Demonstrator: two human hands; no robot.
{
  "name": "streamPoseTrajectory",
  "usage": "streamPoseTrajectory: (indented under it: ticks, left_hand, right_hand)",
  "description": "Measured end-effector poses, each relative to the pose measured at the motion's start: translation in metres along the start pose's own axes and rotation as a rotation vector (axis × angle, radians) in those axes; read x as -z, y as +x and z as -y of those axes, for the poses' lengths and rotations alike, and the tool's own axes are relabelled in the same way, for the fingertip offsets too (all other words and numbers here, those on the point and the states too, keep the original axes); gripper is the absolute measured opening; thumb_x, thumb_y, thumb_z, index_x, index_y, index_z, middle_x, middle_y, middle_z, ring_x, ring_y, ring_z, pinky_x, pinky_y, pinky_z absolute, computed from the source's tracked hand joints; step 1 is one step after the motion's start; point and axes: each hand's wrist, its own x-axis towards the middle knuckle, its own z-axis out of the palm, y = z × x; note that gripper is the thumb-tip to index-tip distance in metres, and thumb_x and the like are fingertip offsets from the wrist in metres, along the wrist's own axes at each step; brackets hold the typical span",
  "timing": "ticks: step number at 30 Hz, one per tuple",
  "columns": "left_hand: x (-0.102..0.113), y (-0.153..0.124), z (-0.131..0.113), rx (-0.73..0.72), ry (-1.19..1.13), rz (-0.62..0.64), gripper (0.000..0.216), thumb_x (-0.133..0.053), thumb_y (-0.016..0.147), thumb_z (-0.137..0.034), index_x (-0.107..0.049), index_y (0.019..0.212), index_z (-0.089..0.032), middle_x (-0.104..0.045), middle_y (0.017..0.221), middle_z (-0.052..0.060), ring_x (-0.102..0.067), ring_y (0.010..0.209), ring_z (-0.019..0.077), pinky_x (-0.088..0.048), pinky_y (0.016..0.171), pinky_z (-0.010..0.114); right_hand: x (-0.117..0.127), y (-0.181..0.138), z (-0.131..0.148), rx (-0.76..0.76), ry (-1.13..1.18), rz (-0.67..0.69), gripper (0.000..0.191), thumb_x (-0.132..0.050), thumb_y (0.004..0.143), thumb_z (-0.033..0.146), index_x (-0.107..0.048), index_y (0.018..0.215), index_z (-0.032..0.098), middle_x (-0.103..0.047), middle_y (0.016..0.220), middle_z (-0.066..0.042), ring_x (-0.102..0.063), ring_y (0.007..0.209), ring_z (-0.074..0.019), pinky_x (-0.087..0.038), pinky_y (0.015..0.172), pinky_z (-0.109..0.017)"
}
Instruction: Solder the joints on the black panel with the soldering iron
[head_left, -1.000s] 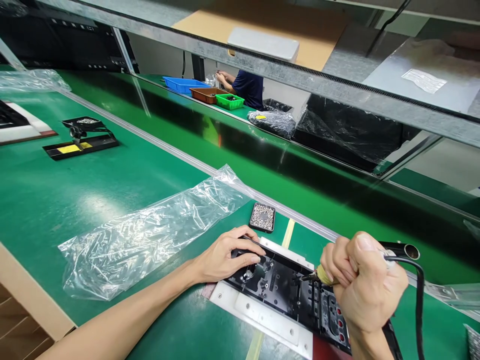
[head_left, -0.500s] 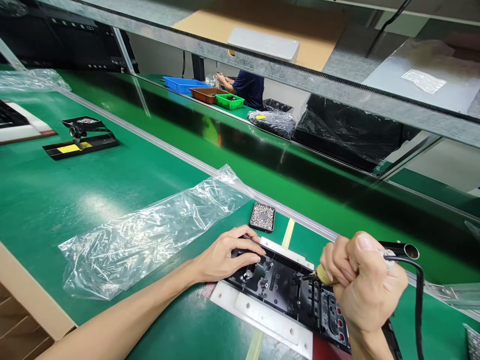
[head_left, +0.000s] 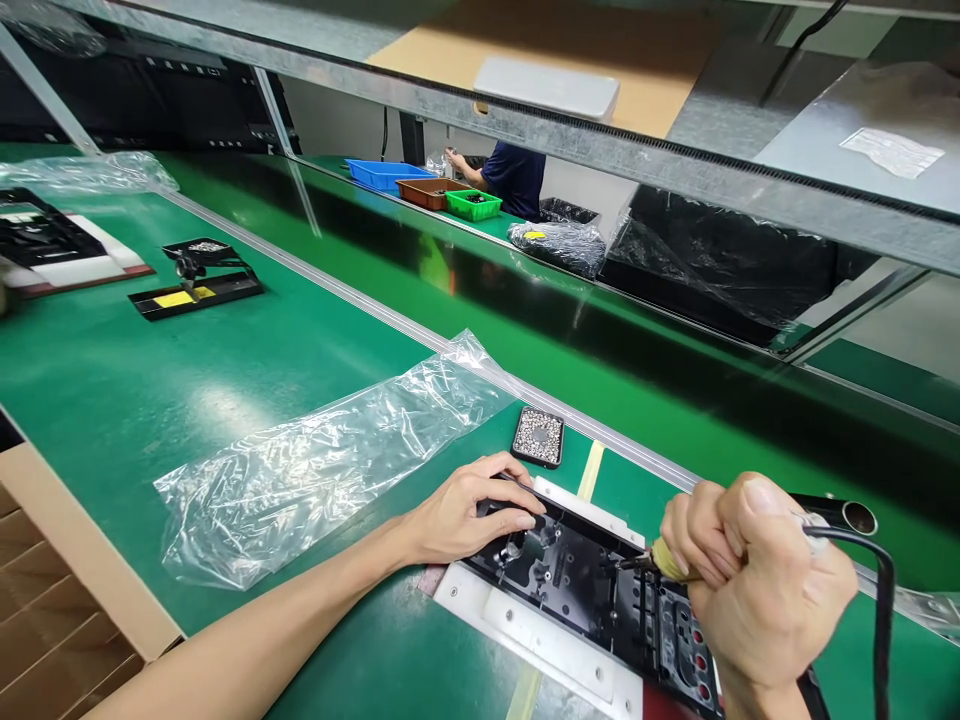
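Note:
My left hand point(head_left: 465, 510) rests palm down on the near-left end of a black plastic panel point(head_left: 577, 585), pressing it against a white fixture plate point(head_left: 525, 640) on the green bench. My right hand point(head_left: 757, 590) is fisted around a powered screwdriver point(head_left: 840, 515) with a black cable. Its bit point(head_left: 634, 563) points left and down onto the middle of the panel. A small black tray of screws point(head_left: 538, 436) lies just beyond my left hand.
A crumpled clear plastic bag point(head_left: 322, 460) lies left of the panel. Farther left sit a black tool stand with a yellow pad point(head_left: 191, 290) and another fixture point(head_left: 52, 250). Across the bench a person in dark blue point(head_left: 514, 175) works by coloured bins point(head_left: 427, 185). A cardboard box point(head_left: 45, 620) is near left.
The view has shifted slightly, so everything sits a little right and lower in frame. Both hands keep the same hold and position on the panel.

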Motion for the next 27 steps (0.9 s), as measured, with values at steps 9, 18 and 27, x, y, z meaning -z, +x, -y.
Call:
streamPoseTrajectory:
  ticks: [9, 18, 27]
  left_hand:
    - [0.0001, 0.0001, 0.0003, -0.002, 0.018, 0.004, 0.020, -0.069, 0.102, -0.036, -0.081, 0.116, -0.028, -0.066, 0.120, 0.008, -0.064, 0.112, 0.0222, -0.050, 0.102, 0.038]
    - [0.0014, -0.0005, -0.0014, 0.009, 0.054, 0.016, 0.022, -0.068, 0.103, -0.039, -0.081, 0.117, -0.029, -0.066, 0.121, 0.009, -0.062, 0.115, 0.0235, -0.051, 0.102, 0.039]
    - [0.0021, -0.0016, 0.0002, 0.013, 0.024, 0.027, 0.021, -0.068, 0.103, -0.037, -0.080, 0.119, -0.031, -0.064, 0.123, 0.008, -0.062, 0.115, 0.0220, -0.049, 0.103, 0.038]
  right_hand:
    - [-0.0035, 0.0008, 0.0020, 0.023, -0.001, 0.014, 0.052, -0.066, 0.095, 0.030, -0.033, 0.056, 0.020, -0.027, 0.049, 0.006, -0.027, 0.039, -0.0077, -0.025, 0.038, -0.020]
    - [-0.0016, 0.0003, 0.0010, 0.007, 0.014, 0.011, 0.053, -0.068, 0.096, 0.035, -0.033, 0.059, 0.021, -0.028, 0.049, 0.006, -0.029, 0.039, -0.0074, -0.026, 0.038, -0.019]
    - [-0.0029, -0.0002, 0.0022, 0.014, 0.013, 0.011, 0.056, -0.070, 0.095, 0.037, -0.033, 0.057, 0.021, -0.027, 0.049, 0.007, -0.029, 0.039, -0.0074, -0.024, 0.037, -0.020]
